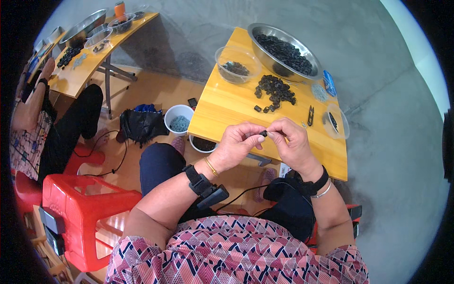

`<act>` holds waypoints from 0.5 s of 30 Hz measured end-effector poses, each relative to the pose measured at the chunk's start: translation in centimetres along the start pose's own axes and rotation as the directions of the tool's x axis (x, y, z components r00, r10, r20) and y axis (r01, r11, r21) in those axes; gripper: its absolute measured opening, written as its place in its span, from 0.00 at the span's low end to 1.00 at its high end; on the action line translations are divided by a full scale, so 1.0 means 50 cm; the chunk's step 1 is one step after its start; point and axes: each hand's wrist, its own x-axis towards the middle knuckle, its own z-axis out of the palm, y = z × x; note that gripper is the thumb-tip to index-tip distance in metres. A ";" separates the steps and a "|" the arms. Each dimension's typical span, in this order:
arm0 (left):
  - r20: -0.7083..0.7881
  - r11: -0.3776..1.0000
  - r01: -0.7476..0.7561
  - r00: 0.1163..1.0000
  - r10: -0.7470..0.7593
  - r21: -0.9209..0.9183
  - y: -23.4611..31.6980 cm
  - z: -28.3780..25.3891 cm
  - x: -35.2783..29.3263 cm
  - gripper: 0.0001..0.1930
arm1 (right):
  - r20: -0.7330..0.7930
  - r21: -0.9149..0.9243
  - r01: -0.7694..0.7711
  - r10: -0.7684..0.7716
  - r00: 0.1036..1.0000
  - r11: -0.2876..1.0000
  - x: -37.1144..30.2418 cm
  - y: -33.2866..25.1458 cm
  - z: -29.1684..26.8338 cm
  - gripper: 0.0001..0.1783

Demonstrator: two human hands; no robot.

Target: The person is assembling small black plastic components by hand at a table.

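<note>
My left hand [239, 144] and my right hand [289, 142] meet over the near edge of the yellow table [208, 113]. Between their fingertips is a small black part [263, 134]; both hands pinch it, and the fingers cover much of it. Just beyond lies a loose heap of similar small black parts [276, 90]. A large metal bowl [316, 71] full of black parts stands behind the heap. To its left is a clear plastic bowl [221, 66] with some dark pieces in it.
Thread snips [310, 116], a clear tub [344, 128] and a blue packet [329, 84] lie at the table's right. A white bucket [169, 116] stands on the floor at left. Near a red stool [71, 194], another person [28, 118] sits at a second table [71, 85].
</note>
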 end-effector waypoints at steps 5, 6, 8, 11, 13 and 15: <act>-0.004 0.998 0.039 0.999 -0.039 -0.039 0.006 0.003 -0.002 0.08 | -0.038 -0.040 0.040 -0.042 0.998 0.998 -0.006 -0.009 0.005 0.04; -0.001 0.998 0.041 0.999 -0.041 -0.045 0.005 0.002 -0.003 0.09 | -0.037 -0.038 0.042 -0.043 0.998 0.998 -0.008 -0.010 0.005 0.04; 0.001 0.998 0.043 0.999 -0.043 -0.050 0.002 0.000 -0.004 0.09 | -0.090 0.026 -0.043 0.045 0.995 0.999 -0.012 -0.009 0.002 0.05; 0.009 0.998 0.060 0.998 -0.060 -0.029 0.000 -0.001 -0.003 0.09 | -0.104 0.071 -0.121 0.128 0.986 0.990 -0.020 0.007 -0.009 0.05; 0.017 0.984 0.088 0.996 -0.086 -0.152 0.004 0.001 -0.005 0.10 | -0.108 0.066 -0.227 0.233 0.966 0.972 -0.024 0.029 -0.024 0.05; 0.025 0.984 0.092 0.996 -0.089 -0.154 0.009 0.003 -0.005 0.09 | -0.118 0.057 -0.331 0.336 0.934 0.942 -0.024 0.066 -0.042 0.05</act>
